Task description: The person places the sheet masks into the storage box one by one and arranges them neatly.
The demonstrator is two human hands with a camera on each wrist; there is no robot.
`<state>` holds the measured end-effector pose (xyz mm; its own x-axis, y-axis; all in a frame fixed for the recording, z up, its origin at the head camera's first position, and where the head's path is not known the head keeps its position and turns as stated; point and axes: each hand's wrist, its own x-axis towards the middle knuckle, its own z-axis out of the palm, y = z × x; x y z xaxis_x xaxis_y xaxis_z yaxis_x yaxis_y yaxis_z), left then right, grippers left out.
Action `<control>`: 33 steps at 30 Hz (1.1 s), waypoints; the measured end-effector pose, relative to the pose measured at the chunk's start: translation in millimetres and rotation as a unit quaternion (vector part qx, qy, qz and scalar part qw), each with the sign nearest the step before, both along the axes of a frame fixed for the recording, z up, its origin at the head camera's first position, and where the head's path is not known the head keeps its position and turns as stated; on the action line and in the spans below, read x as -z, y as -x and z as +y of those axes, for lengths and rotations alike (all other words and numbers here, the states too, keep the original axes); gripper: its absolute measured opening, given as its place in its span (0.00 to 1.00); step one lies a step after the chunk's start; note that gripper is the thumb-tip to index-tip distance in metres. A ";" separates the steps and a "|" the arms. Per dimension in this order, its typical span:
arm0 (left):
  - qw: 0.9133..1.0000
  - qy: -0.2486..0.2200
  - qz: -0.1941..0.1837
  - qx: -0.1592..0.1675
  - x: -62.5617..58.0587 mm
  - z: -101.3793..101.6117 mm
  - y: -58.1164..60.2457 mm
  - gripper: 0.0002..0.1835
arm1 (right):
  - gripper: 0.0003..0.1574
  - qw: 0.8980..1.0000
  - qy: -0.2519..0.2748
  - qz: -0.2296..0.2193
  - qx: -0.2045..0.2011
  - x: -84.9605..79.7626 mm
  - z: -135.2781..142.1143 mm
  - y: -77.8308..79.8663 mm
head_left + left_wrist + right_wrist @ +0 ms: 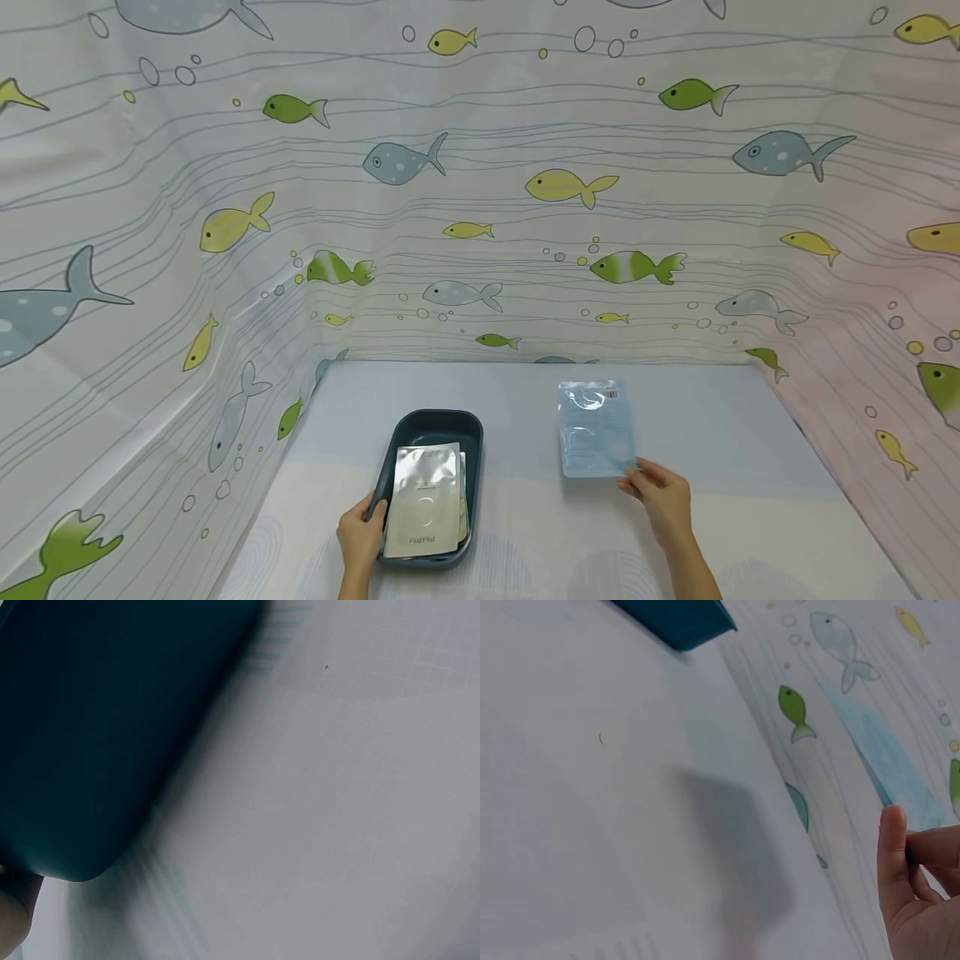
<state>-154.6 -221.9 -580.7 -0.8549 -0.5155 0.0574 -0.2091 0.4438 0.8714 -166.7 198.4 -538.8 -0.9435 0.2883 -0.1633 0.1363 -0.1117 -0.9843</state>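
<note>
On the left of the head view, my left hand (361, 537) grips the near left rim of a dark teal tray (438, 423). Inside the tray lies a silvery face mask sachet (426, 500), partly covering another packet (462, 508). My right hand (663, 500) pinches a light blue sachet (597, 429) by its near right corner, holding it above the table. The right wrist view shows thumb and fingers closed on that blue sachet (889, 757). In the left wrist view the tray's outer side (112, 735) fills the upper left, a bit of my hand (15, 911) below it.
A white and pale blue table (525, 517) lies under both hands. Fish-printed sheeting (480, 200) hangs behind the table and along both sides. In the right wrist view, the sachet's shadow (742, 855) falls on the tabletop.
</note>
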 end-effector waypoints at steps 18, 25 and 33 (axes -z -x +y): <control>1.000 -0.002 0.000 0.003 -0.6 -0.3 0.3 0.17 | 0.22 0.998 -0.008 0.024 -0.053 0.6 -50.0 4.3; 1.000 0.000 0.000 0.003 -2.1 0.6 -0.6 0.17 | 0.21 0.996 -0.015 0.039 -0.081 2.4 -70.8 2.8; 1.000 0.002 0.000 0.001 -1.5 0.5 -0.3 0.17 | 0.20 0.992 -0.004 0.051 -0.113 4.7 -93.9 1.6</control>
<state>-154.4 -221.5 -579.2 -0.8561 -0.5134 0.0597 -0.2077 0.4475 0.8698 -168.3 104.5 -543.5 -0.9957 0.0689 -0.0624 0.0567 -0.0826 -0.9950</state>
